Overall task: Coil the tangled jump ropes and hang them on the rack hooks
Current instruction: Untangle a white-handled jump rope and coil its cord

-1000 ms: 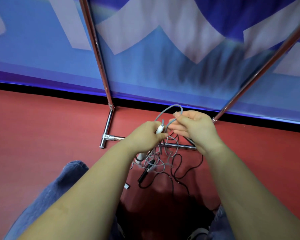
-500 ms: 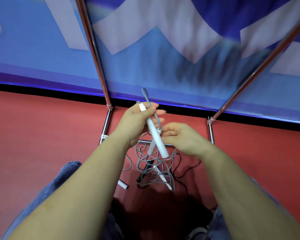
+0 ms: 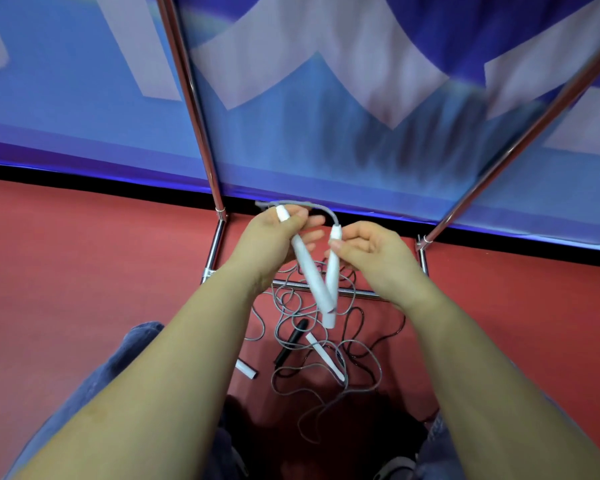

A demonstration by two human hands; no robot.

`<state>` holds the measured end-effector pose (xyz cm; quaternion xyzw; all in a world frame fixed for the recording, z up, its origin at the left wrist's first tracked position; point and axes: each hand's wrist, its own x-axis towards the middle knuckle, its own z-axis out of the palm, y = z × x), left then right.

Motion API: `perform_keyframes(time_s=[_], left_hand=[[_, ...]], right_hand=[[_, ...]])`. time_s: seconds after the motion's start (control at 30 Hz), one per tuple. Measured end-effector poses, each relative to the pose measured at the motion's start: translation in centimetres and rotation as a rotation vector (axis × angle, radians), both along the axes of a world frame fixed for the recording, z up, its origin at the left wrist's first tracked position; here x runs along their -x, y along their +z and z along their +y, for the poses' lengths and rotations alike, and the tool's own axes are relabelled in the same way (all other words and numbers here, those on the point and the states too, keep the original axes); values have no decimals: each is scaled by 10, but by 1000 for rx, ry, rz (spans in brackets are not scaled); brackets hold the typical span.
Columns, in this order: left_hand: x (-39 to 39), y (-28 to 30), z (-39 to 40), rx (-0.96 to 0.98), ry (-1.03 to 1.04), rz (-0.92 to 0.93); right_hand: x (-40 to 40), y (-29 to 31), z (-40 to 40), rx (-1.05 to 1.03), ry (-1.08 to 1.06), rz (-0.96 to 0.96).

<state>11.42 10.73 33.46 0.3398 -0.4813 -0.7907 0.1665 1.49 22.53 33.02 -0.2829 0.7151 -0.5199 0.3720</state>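
Jump ropes (image 3: 305, 327) lay limp and tangle-prone below our hands, so our left hand (image 3: 271, 244) and right hand (image 3: 371, 252) each pinched a stiff white handle.

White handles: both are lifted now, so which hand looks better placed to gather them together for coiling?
Probably the left hand: it wraps one white handle firmly, while the right hand only pinches the other handle near its top. Their lower ends already cross.
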Motion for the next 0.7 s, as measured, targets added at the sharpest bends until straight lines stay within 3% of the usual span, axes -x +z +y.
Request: perform_keyframes(time_s=[0.1,0.17,0.3,0.6,0.7], left_hand=[[0,-6,8,75,-171,-95],[-1,-3,14,75,-291,-121],[0,-2,16,-13,-305,-127],[-5,1,17,-156,-445,-59],[-9,6,17,-255,-566,3]], right_hand=[[2,3,1,20,-89,-23],[2,2,1,-26,-102,111],[-1,6,3,-26,-72,275],[8,13,5,75,-251,190],[10,12,6,44,-104,71]])
